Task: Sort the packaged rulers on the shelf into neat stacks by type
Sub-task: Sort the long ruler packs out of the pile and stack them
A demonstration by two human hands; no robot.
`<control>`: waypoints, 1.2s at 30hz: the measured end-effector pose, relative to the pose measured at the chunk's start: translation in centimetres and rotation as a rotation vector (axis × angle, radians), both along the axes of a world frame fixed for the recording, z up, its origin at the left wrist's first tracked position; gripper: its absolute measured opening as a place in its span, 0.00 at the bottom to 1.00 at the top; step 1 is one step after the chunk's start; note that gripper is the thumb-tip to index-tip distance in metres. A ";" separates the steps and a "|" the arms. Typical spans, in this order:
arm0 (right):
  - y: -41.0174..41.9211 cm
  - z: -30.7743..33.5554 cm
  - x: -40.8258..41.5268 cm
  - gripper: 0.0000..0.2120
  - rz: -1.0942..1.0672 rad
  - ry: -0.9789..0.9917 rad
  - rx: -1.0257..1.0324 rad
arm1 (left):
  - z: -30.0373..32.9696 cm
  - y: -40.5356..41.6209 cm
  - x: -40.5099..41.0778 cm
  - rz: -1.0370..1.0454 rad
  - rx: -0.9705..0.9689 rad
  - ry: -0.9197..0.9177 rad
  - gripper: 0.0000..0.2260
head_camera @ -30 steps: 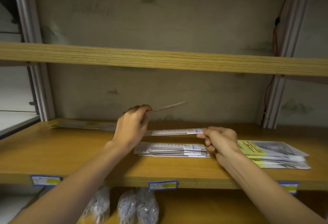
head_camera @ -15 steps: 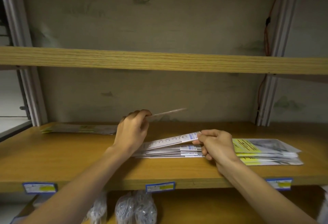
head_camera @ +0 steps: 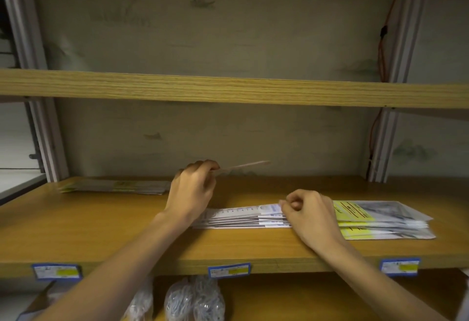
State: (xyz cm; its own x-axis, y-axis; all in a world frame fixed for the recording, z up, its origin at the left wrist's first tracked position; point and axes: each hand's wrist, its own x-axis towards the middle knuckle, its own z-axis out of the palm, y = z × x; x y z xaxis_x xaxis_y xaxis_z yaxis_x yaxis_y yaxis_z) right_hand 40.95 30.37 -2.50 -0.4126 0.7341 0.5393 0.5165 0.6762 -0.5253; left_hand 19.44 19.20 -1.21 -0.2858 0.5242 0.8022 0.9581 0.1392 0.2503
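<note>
Lying at the middle of the wooden shelf [head_camera: 101, 239], the stack of white packaged rulers [head_camera: 243, 219] had its top ruler pinched at the right end by the right hand [head_camera: 309, 214], fingers curled, probably to square it with the pile. The left hand [head_camera: 191, 191] gripped one thin ruler [head_camera: 243, 166] aloft, seemingly awaiting its place. Two other piles showed: yellow-labelled packs [head_camera: 380, 219] just right, another pile [head_camera: 114, 186] at back left. Three price tags lined the edge.
</note>
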 end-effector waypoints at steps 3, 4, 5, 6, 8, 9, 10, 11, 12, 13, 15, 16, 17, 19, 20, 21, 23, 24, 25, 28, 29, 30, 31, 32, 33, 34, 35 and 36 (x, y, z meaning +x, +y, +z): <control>0.5 -0.1 -0.2 0.11 -0.013 0.003 0.014 | 0.0 -0.1 0.1 -0.002 0.001 0.010 0.11; 0.6 0.0 -0.2 0.10 -0.003 0.028 -0.003 | 0.1 -0.1 0.1 -0.002 0.002 0.013 0.10; 0.6 0.3 -0.1 0.09 0.013 0.063 -0.030 | 0.1 -0.1 0.1 -0.002 0.003 0.015 0.10; 0.7 0.6 -0.2 0.07 0.031 0.110 -0.064 | 0.1 -0.1 0.1 -0.002 0.003 0.017 0.10; 1.0 1.6 -0.3 0.05 0.050 0.221 -0.169 | 0.2 0.0 0.2 -0.011 -0.001 0.023 0.11; 1.2 2.2 -0.5 0.07 0.057 0.288 -0.237 | 0.2 0.0 0.3 -0.018 -0.004 0.030 0.11; 1.4 2.7 -0.8 0.08 0.063 0.364 -0.313 | 0.2 0.1 0.5 -0.024 -0.007 0.036 0.10; 1.5 3.2 -1.0 0.08 0.075 0.438 -0.394 | 0.2 0.2 0.6 -0.029 -0.010 0.041 0.10; 1.5 3.7 -1.3 0.07 0.088 0.500 -0.470 | 0.3 0.3 0.8 -0.036 -0.009 0.048 0.10; 1.5 4.2 -1.5 0.07 0.097 0.535 -0.525 | 0.3 0.4 1.0 -0.044 -0.007 0.057 0.10; 1.3 4.9 -1.9 0.07 0.099 0.554 -0.595 | 0.3 0.6 1.3 -0.061 -0.001 0.071 0.10; 1.2 5.1 -2.0 0.06 0.099 0.556 -0.621 | 0.3 0.7 1.4 -0.067 0.002 0.076 0.10; 1.1 5.2 -2.0 0.06 0.101 0.556 -0.643 | 0.3 0.8 1.5 -0.071 0.003 0.081 0.10; 0.8 5.3 -2.1 0.03 0.109 0.560 -0.671 | 0.2 0.8 1.6 -0.077 -0.006 0.087 0.11; 0.7 5.2 -2.2 0.03 0.113 0.566 -0.674 | 0.2 0.8 1.7 -0.075 -0.014 0.085 0.11; 0.8 5.2 -2.2 0.02 0.118 0.575 -0.672 | 0.2 0.7 1.7 -0.075 -0.019 0.085 0.11; 0.8 5.0 -2.4 0.03 0.114 0.599 -0.667 | 0.1 0.4 1.6 -0.087 -0.015 0.098 0.11; 0.8 5.0 -2.4 0.03 0.106 0.610 -0.667 | 0.1 0.2 1.6 -0.093 -0.009 0.107 0.10; 0.9 4.9 -2.3 0.03 0.098 0.619 -0.666 | 0.1 0.1 1.7 -0.095 0.000 0.113 0.11; 1.2 4.6 -2.0 0.04 0.066 0.620 -0.643 | 0.1 -0.4 1.6 -0.057 0.038 0.120 0.13; 1.3 4.4 -1.8 0.04 0.055 0.612 -0.632 | 0.1 -0.5 1.4 -0.036 0.051 0.120 0.14; 1.5 4.2 -1.7 0.04 0.042 0.600 -0.623 | 0.0 -0.7 1.2 -0.015 0.062 0.114 0.14; 1.7 3.9 -1.5 0.04 0.030 0.585 -0.616 | 0.0 -0.9 0.9 0.004 0.069 0.104 0.14; 1.8 3.7 -1.4 0.03 0.023 0.570 -0.614 | 0.0 -1.1 0.7 0.022 0.073 0.093 0.14; 1.9 3.5 -1.3 0.02 0.021 0.557 -0.614 | 0.0 -1.3 0.4 0.039 0.075 0.083 0.14; 1.9 3.4 -1.2 0.01 0.024 0.538 -0.615 | -0.1 -1.4 0.2 0.054 0.073 0.073 0.14; 1.9 3.2 -1.0 0.02 0.029 0.509 -0.612 | -0.2 -1.6 0.0 0.066 0.073 0.065 0.14; 1.9 3.0 -0.9 0.03 0.035 0.478 -0.605 | -0.3 -1.7 -0.2 0.075 0.075 0.057 0.14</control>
State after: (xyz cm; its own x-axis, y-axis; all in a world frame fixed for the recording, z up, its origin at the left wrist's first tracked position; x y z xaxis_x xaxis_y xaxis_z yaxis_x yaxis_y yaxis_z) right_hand 40.04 32.23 0.50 -0.2644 0.9487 0.1734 0.1236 0.2117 -0.9695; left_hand 19.27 17.49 -1.51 -0.2744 0.4410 0.8546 0.9588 0.1937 0.2079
